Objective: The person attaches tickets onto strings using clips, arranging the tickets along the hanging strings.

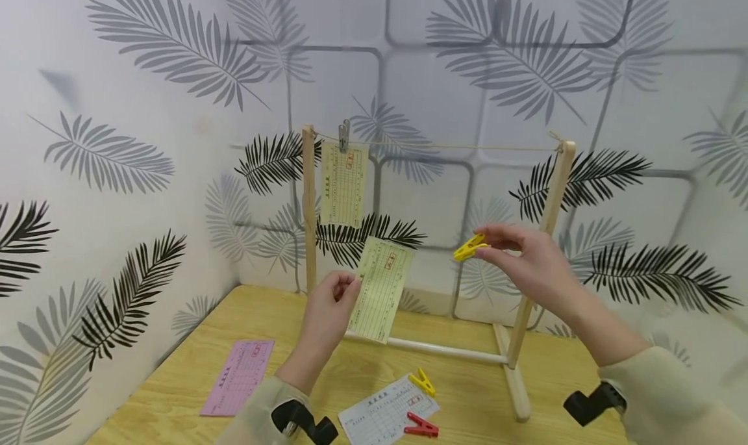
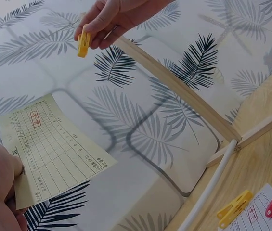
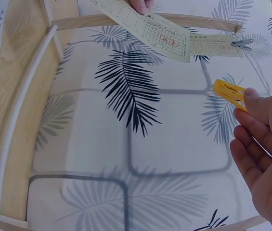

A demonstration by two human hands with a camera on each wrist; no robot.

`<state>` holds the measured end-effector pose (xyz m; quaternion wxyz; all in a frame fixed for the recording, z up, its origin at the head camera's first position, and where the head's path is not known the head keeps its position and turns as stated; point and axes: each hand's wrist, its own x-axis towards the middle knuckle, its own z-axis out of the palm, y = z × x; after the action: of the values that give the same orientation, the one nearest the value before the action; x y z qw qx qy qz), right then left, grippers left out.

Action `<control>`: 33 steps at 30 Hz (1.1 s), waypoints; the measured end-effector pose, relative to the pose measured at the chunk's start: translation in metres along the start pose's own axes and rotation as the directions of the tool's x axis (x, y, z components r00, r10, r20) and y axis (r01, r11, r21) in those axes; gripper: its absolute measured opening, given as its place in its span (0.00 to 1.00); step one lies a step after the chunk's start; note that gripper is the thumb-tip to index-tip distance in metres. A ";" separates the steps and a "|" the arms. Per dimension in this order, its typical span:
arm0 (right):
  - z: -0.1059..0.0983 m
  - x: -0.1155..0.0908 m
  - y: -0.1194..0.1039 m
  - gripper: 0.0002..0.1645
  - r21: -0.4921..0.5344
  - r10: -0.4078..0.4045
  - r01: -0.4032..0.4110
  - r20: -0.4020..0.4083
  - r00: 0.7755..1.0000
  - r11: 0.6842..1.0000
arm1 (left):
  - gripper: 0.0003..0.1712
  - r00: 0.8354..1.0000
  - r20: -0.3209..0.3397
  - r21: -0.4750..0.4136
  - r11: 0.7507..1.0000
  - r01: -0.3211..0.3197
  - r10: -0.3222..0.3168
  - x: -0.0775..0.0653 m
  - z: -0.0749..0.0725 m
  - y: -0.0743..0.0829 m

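Note:
My left hand (image 1: 330,308) pinches a yellow paper form (image 1: 382,289) by its left edge, holding it tilted in the air below the string (image 1: 467,147). A yellow clothespin (image 1: 469,247) sits between the thumb and fingers of my right hand (image 1: 534,263), off to the right of the form and apart from it. Another yellow form (image 1: 343,185) hangs from the string near the left post, held by a grey metal clip (image 1: 344,136). In the right wrist view the pinched clothespin (image 3: 228,92) points away from the hand.
The string spans a wooden frame (image 1: 558,191) with a white bottom bar (image 1: 444,349). On the table (image 1: 234,315) lie a pink form (image 1: 238,377) and a white form (image 1: 376,414), with a yellow clothespin (image 1: 423,382) and a red clothespin (image 1: 421,425) on the white one. A patterned wall stands behind.

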<state>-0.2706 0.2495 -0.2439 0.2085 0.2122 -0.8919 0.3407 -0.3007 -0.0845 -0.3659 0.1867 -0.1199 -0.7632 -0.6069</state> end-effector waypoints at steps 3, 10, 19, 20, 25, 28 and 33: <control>-0.005 0.009 -0.010 0.21 -0.015 -0.007 0.007 0.005 1.000 1.000 | 0.03 1.000 -0.007 -0.011 1.000 0.003 -0.003 0.003 0.000 0.002; -0.013 0.027 -0.029 0.21 -0.037 -0.084 0.083 -0.033 0.996 0.996 | 0.04 0.999 -0.029 -0.028 0.999 -0.019 0.018 0.012 0.001 0.012; -0.029 0.054 -0.047 0.21 -0.103 -0.171 0.163 -0.078 0.982 0.981 | 0.05 0.995 -0.082 0.026 0.999 -0.048 0.050 0.022 0.006 0.025; -0.031 0.057 -0.049 0.21 -0.106 -0.171 0.162 -0.082 0.982 0.981 | 0.05 0.995 -0.088 0.032 0.998 -0.046 0.048 0.023 0.006 0.026; -0.037 0.071 -0.056 0.21 -0.109 -0.167 0.158 -0.080 0.983 0.981 | 0.06 0.995 -0.091 0.031 0.999 -0.040 0.043 0.029 0.007 0.031; -0.041 0.082 -0.062 0.21 -0.105 -0.165 0.157 -0.064 0.984 0.982 | 0.06 0.997 -0.074 0.002 0.999 -0.037 0.037 0.033 0.007 0.034; -0.045 0.103 -0.076 0.20 -0.118 -0.184 0.178 -0.036 0.982 0.977 | 0.06 0.998 -0.038 -0.072 0.996 -0.051 0.048 0.044 0.006 0.042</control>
<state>-0.3057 0.2051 -0.1206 0.2712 0.2723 -0.8818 0.2735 -0.3242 -0.0708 -0.3108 0.2111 -0.1343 -0.7339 -0.6315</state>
